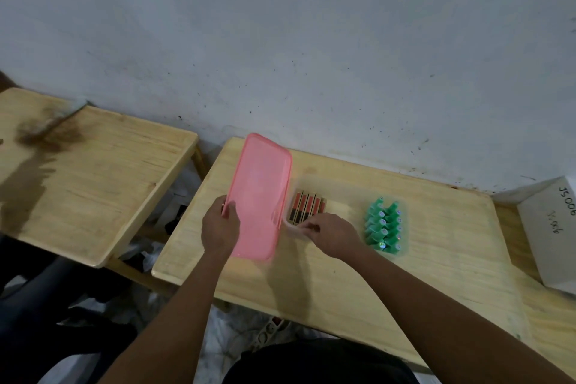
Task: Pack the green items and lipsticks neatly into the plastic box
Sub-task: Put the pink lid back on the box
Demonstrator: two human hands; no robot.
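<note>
A clear plastic box (343,193) lies on the wooden table. Inside it, several lipsticks (308,207) lie side by side at the left end, and several green items (385,227) stand packed in two rows at the right end. My left hand (219,227) grips the left edge of a pink lid (258,196), which is tilted up over the box's left end. My right hand (330,235) pinches the box's near rim just below the lipsticks.
A second wooden table (93,181) stands to the left, separated by a gap. A white carton (551,227) with handwriting sits at the right edge. The grey wall (311,56) runs right behind the table. A power strip (268,333) lies on the floor below.
</note>
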